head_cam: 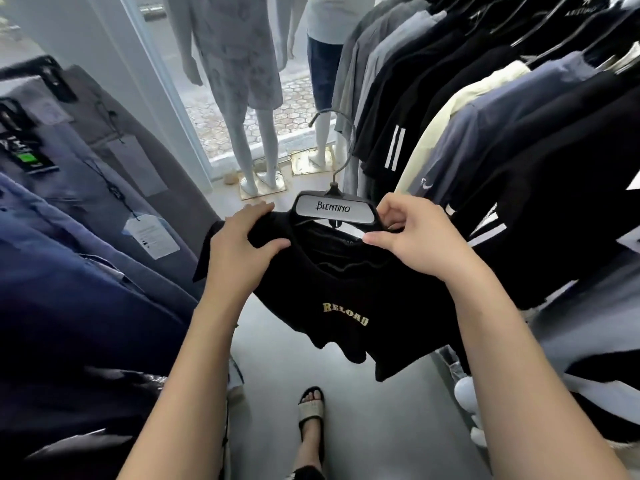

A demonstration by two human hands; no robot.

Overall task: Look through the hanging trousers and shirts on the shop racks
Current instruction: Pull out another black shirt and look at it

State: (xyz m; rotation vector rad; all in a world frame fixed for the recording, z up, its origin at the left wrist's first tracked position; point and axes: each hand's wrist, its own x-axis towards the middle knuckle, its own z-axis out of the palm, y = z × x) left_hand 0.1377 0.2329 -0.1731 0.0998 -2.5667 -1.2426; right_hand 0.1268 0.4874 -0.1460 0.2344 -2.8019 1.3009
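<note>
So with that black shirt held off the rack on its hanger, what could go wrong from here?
The black shirt could slip off the hanger, since the left hand bunches one shoulder while the right hand pinches the other side. The free hook might also snag the crowded hanging shirts when it goes back.

the plate on the hanger (pixel 335 210) reads "blentino" in dark letters on a pale ground — the hanger sits in the neck of a black t-shirt (pixel 346 289). across the chest of that shirt, gold letters spell "reload". up at the top right, a black garment on the rack (pixel 581 8) carries pale lettering that looks like the same brand name, though it is too blurred to be sure. the paper tags (pixel 152 235) hanging from the trousers on the left bear small print — none of it can be read.
</note>
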